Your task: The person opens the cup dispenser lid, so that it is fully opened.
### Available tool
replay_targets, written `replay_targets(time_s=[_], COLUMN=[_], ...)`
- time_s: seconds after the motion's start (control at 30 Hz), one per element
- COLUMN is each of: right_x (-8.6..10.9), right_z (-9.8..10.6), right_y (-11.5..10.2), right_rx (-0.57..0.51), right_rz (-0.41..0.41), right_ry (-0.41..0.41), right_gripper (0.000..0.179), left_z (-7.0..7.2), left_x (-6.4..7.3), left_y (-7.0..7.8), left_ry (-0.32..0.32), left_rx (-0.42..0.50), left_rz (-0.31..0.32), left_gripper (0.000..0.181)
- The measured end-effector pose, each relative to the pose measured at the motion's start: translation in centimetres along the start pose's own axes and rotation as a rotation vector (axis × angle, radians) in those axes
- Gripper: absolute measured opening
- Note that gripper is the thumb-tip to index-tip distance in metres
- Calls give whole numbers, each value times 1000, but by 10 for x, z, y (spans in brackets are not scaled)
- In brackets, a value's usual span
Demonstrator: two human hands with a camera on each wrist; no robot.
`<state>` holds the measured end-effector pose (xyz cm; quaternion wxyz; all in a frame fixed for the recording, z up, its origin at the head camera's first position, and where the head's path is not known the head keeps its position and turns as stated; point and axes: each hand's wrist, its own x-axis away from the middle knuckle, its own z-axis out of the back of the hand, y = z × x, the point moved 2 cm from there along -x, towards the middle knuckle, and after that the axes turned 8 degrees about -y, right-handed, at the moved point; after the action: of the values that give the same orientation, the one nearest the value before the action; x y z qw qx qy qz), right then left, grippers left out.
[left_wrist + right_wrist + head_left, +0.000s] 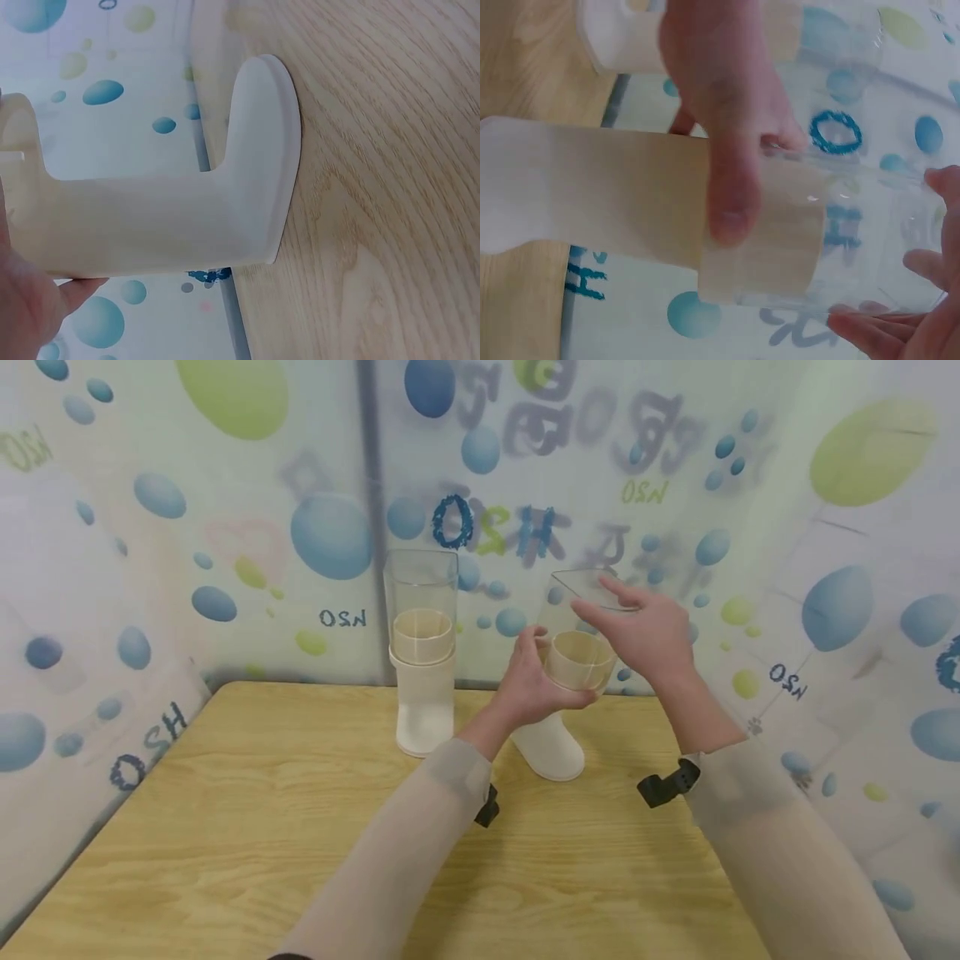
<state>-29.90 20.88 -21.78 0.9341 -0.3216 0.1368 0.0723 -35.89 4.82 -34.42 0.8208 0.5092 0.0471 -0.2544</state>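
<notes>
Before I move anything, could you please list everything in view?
Wood-grain table: one, yellowish, foreground
Left pedestal stand: one, cream, upright on table
Right pedestal stand: one, cream, beside the left
Left container: one, clear, around left stand's top
Right container: one, clear, around right stand's top
Dotted wall covering: count unclear, pale, blue and green, around table
Cropped item: one, black, bottom edge, unidentifiable
Wrist devices: two, black, one per arm
Sleeves: two, beige, on forearms
Left hand: one, bare, gripping right pedestal stand
Right hand: one, bare, at right container's rim
</notes>
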Motion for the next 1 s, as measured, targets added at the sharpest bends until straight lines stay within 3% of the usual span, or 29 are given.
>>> replay_targets(time_s=[0.4, 0.57, 0.77, 0.9, 1.0], right_x=[2, 2, 6, 8, 9], right_z=[5, 7, 5, 5, 3], right_y=[-3, -1, 0, 0, -2], right_rx=[15, -25, 41, 27, 67], right_rz=[-6, -18, 9, -11, 31], right_ry=[-3, 8, 37, 50, 48], right_gripper=[80, 80, 80, 79, 79], left_z=[3, 4, 5, 5, 6], left_x=[-3, -4, -4, -4, -3], left_y=[2, 2, 2, 0, 0], left_ry=[-22, -35, -58, -65, -66], left_rx=[10, 21, 33, 31, 26], left_rz=[-2, -10, -25, -27, -30], left_gripper=[125, 125, 124, 124, 125])
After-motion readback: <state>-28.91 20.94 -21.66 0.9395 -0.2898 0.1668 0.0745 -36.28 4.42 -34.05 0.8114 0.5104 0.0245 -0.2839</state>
